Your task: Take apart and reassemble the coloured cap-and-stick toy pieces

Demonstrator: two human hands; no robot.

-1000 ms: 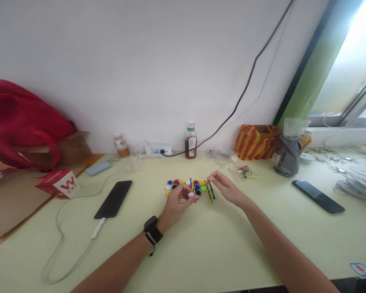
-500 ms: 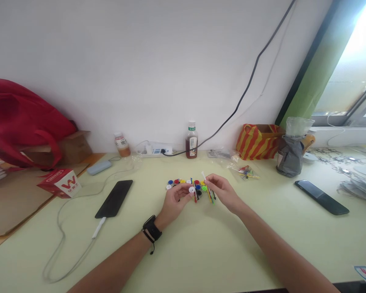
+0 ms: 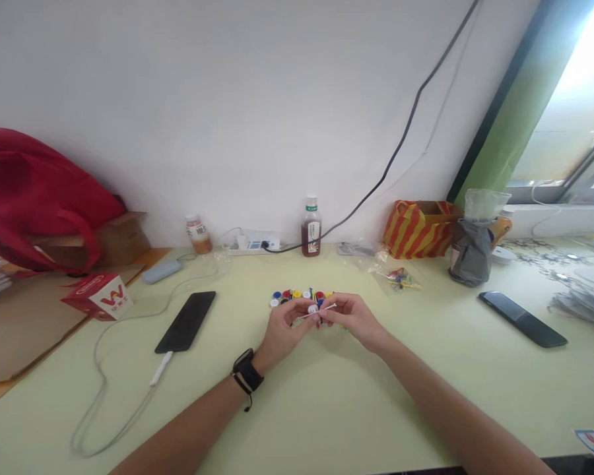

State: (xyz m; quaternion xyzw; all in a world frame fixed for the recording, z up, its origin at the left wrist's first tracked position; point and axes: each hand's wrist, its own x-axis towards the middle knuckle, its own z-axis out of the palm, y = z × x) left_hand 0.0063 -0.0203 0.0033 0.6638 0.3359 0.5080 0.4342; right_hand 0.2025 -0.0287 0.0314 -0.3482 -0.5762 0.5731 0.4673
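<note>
My left hand (image 3: 283,328) pinches a small white round disc (image 3: 312,309) between thumb and fingertips. Between the fingertips of my right hand (image 3: 357,321) is a thin white plastic stick (image 3: 330,306), which lies slantwise across the front of the disc. Whether the two pieces touch cannot be made out. Behind and beneath the hands, small coloured discs lie in rows, among them a blue disc (image 3: 277,295), a yellow disc (image 3: 297,294) and a red disc (image 3: 319,295). Thin coloured sticks lie among them, mostly hidden by my fingers.
A black phone (image 3: 185,322) on a white cable lies left, with a red-and-white box (image 3: 99,297) beyond. At the wall stand a dark drink bottle (image 3: 311,227) and a power strip (image 3: 255,243). A plastic bag of coloured pieces (image 3: 400,280) and another phone (image 3: 522,318) lie right.
My right hand has moved left and slightly down, bringing the white stick from upright beside the discs to a slant against the white disc. My left hand has stayed nearly still.
</note>
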